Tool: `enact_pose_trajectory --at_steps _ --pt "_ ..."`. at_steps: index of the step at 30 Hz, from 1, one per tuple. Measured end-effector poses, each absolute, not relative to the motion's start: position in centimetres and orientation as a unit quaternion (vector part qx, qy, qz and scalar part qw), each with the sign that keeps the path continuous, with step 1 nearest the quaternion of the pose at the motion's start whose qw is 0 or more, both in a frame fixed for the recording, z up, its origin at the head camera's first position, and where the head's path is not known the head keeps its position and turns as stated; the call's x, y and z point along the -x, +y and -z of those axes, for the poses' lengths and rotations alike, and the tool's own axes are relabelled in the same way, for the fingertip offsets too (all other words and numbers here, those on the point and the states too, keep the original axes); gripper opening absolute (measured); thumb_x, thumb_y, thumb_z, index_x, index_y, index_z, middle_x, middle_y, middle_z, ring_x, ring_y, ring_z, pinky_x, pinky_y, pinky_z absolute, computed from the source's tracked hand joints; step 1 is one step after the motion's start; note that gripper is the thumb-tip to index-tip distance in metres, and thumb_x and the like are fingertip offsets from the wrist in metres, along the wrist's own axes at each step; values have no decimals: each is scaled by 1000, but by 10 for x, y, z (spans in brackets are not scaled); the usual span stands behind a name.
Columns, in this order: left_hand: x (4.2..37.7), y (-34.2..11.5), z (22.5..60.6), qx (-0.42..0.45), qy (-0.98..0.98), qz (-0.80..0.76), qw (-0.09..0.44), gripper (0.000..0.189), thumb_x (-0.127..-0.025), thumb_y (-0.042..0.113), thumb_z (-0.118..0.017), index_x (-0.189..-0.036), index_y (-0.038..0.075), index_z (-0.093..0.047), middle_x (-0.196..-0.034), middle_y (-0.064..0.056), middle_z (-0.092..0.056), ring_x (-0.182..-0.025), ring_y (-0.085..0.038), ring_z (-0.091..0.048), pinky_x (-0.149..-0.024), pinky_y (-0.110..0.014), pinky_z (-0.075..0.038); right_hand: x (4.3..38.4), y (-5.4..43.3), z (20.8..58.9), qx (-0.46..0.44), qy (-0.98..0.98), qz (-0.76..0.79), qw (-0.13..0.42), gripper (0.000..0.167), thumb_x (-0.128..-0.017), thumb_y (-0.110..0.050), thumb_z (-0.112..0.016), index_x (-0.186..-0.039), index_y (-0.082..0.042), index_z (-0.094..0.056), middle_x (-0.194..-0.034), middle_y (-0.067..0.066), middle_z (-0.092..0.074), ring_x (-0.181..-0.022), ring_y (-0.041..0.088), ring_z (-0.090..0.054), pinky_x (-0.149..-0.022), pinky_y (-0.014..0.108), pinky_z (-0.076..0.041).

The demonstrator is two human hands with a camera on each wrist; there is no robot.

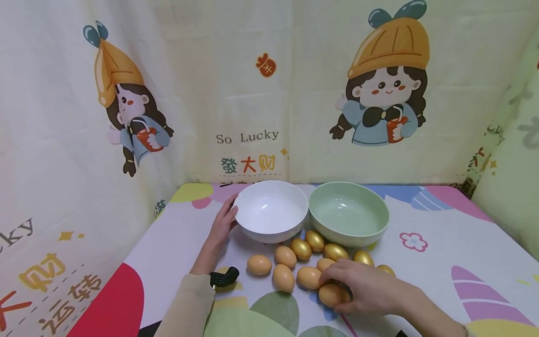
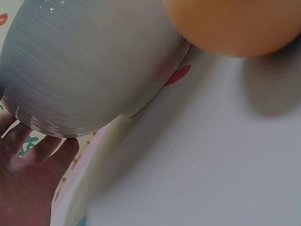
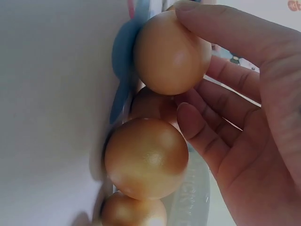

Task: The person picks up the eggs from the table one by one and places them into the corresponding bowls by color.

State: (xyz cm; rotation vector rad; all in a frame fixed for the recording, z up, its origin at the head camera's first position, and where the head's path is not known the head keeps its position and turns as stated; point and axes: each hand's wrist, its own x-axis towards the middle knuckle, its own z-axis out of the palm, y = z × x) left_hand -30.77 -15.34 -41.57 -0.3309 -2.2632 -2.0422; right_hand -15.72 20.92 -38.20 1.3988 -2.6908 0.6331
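Observation:
My left hand (image 1: pixel 221 227) rests against the outer left side of a white bowl (image 1: pixel 271 210). In the left wrist view its fingertips touch the bowl's wall (image 2: pixel 94 70). Over the table my right hand (image 1: pixel 375 288) holds a brown egg (image 1: pixel 332 296) between thumb and fingers; the right wrist view shows the thumb on top of this egg (image 3: pixel 171 54). Several more brown eggs (image 1: pixel 284 278) lie to its left and behind it. Golden eggs (image 1: pixel 336 252) lie in front of the bowls, one (image 3: pixel 146 157) close to my right fingers; others are partly hidden by that hand.
A pale green bowl (image 1: pixel 349 213) stands right beside the white one. Both bowls show bare insides. The patterned tablecloth (image 1: pixel 421 281) meets a printed curtain (image 1: pixel 311 117) at the back. A black wrist device (image 1: pixel 224 277) sits on my left wrist.

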Motion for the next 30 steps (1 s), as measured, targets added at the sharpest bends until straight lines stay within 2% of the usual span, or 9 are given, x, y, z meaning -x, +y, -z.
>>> enact_pose_trajectory --at_steps 6,13,19,25,30 --pt "307 -153 414 114 -732 670 38 54 -109 27 -39 -160 12 -28 -164 -10 -26 -144 -32 -34 -113 -54 -34 160 211 383 -465 -859 -212 21 41 -80 -24 -85 -116 -27 -65 -107 -23 -57 -98 3 -54 -81 26 -49" --pt "306 -153 415 115 -730 673 36 54 -110 27 -38 -160 12 -27 -164 -10 -26 -145 -31 -33 -114 -54 -33 163 213 384 -490 -842 -218 54 40 -83 -25 -84 -118 -29 -66 -114 -18 -61 -105 7 -56 -87 30 -51" --pt "305 -154 416 112 -728 676 36 54 -110 27 -38 -160 13 -27 -164 -9 -26 -145 -30 -33 -114 -53 -33 165 215 381 -481 -843 -236 46 38 -85 -28 -83 -119 -32 -66 -117 -18 -61 -106 6 -57 -88 29 -51" --pt "305 -154 416 114 -720 683 34 55 -109 28 -39 -161 13 -26 -164 -9 -26 -145 -30 -33 -114 -53 -32 169 215 378 -496 -822 -277 38 40 -85 -21 -83 -119 -31 -65 -113 -19 -62 -99 2 -58 -85 24 -51" --pt "305 -154 416 115 -720 684 31 55 -109 28 -39 -161 14 -26 -164 -8 -25 -145 -30 -33 -114 -53 -32 172 216 372 -499 -810 -306 35 42 -84 -15 -83 -122 -25 -67 -114 -15 -65 -97 4 -60 -83 24 -52"
